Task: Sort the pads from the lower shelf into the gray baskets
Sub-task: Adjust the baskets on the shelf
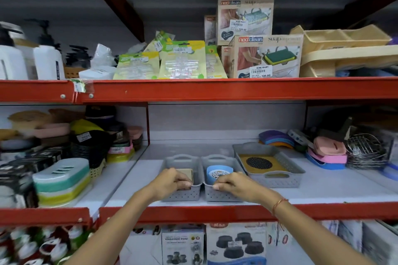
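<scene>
Two small gray baskets stand side by side at the front of the middle shelf. My left hand (pixel 172 180) grips the near rim of the left gray basket (pixel 183 194), which holds a beige pad (pixel 185 173). My right hand (pixel 231 183) grips the near rim of the right gray basket (pixel 224 196), which holds a round blue pad (pixel 219 171). A larger gray basket (pixel 277 180) to the right holds a yellow square pad (pixel 243 158) with a black round mesh centre. Boxes of vibration pads (pixel 183 243) stand on the lower shelf below.
Red shelf rails (pixel 215 89) run across above and below the baskets. Stacked soap cases (pixel 62 180) sit left. Coloured soap dishes (pixel 327 153) and a wire rack (pixel 364 153) sit right. Boxes and packets fill the top shelf.
</scene>
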